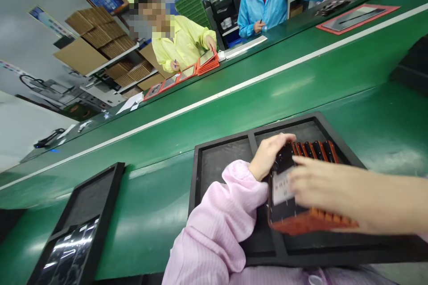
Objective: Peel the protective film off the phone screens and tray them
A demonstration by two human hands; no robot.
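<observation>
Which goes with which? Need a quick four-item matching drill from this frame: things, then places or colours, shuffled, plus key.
Things:
1. Orange-edged stack
2. Glossy dark panel
3. Wearer's left sleeve
4. Long stripe across the green surface

Places or colours:
A. White
B. In the black tray at picture left
C. Pink
D. Over the divided black tray

Pairs: 1-D, 2-B, 3-C, 4-A
</observation>
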